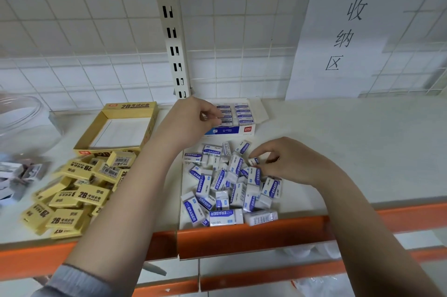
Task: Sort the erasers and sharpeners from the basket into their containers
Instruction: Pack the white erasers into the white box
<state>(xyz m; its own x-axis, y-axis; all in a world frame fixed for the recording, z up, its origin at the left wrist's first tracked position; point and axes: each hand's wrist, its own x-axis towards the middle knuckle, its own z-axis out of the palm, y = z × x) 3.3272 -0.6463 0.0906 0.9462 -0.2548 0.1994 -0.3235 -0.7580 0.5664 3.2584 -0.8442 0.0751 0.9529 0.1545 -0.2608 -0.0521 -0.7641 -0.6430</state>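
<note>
A heap of white erasers with blue sleeves [225, 187] lies on the shelf in front of me. Behind it stands a white and blue eraser box [244, 118] with erasers packed in rows. My left hand [193, 117] is over the box's left side, fingers curled and pinching a white eraser [226, 118] at its rows. My right hand [283, 163] rests on the heap's right side and pinches one white eraser [254, 160]. To the left, yellow 2B erasers [77, 192] lie in a pile before an open, empty yellow box [147, 124].
The shelf has an orange front lip [242, 236]. A clear bowl [21, 117] and small dark items [21, 175], blurred, sit at the far left. A paper sign [343, 37] hangs on the wire grid wall. The white shelf surface [362, 139] stretches to the right.
</note>
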